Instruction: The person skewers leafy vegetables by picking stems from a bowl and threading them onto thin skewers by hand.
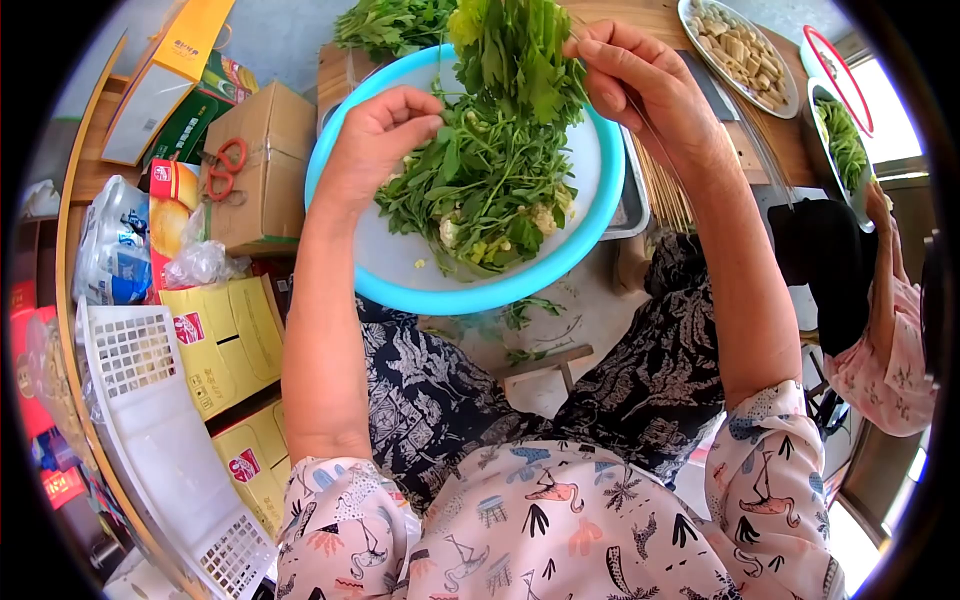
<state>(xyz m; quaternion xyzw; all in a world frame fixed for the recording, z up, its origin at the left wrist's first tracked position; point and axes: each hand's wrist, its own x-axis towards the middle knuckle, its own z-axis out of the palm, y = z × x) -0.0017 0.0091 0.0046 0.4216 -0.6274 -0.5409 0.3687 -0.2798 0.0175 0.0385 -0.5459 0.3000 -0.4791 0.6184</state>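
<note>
Up at head height, a single camera peers forward and steeply down! Closest of all, the wearer's patterned shirt spreads across the bottom, then the dark trousers; farther out, the left hand and right hand come in high, around the basin. It's a wide, rounded view, edges bowing, black filling every corner!

Over there, a wooden surface is carrying a white plate of cut chunks, a bundle of thin sticks and a heap of leafy greens; below, green scraps are lying on the grey floor.
</note>
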